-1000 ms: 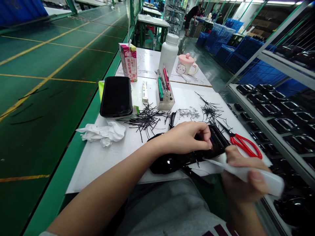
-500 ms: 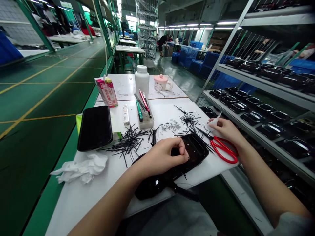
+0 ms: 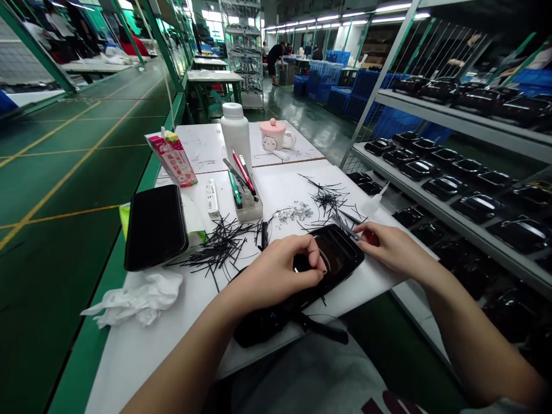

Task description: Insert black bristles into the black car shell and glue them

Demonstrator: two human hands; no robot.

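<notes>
At lower centre, the left hand (image 3: 287, 264) kept its grip together over a glossy black plastic casing (image 3: 341, 253); at right, the right hand (image 3: 390, 247) clamped its grip on red-handled metal scissors (image 3: 347, 229).

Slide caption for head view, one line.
Right hand gripping red-handled metal scissors, left hand over a glossy black rounded casing.

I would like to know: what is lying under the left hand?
A glossy black part lies under the left hand; its right end is visible. The area directly beneath the hand is covered, so I cannot tell what is there.
</notes>
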